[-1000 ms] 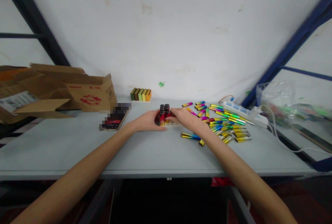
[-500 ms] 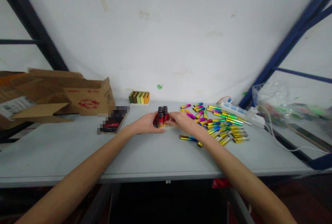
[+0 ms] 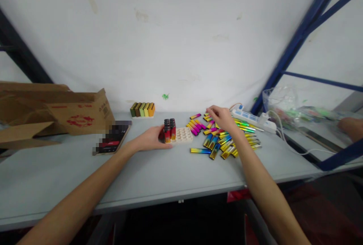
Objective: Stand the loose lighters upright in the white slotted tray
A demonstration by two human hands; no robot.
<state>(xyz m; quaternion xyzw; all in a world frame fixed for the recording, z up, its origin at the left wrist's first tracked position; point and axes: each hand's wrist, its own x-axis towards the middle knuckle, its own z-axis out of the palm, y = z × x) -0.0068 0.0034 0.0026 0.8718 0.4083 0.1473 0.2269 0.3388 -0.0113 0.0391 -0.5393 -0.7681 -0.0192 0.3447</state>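
Note:
My left hand [image 3: 153, 137] is closed around the left end of a white tray with round holes [image 3: 187, 135]. Red-and-yellow lighters with black tops [image 3: 170, 131] stand upright in that end, next to my fingers; the other holes in view are bare. Over the far side of a loose heap of shiny lighters [image 3: 215, 146] is my right hand [image 3: 222, 117], its fingers stretched out to the left and apart. A yellow lighter [image 3: 208, 117] lies right by its fingertips. The heap mixes yellow, blue, pink and green pieces, partly covered by my right hand and forearm.
Against the wall stands a filled tray of green, brown and orange lighters [image 3: 142, 109]. An open cardboard box [image 3: 81, 118] and a phone [image 3: 112, 139] are on the left. To the right are a power strip [image 3: 253, 120], its cable, plastic bags [image 3: 283, 103] and another person's hand [image 3: 351, 128].
My right hand has left the tray and moved right, over the lighter heap. The tray's holes now show. My left hand stays at the red lighters, while the whole view has shifted somewhat.

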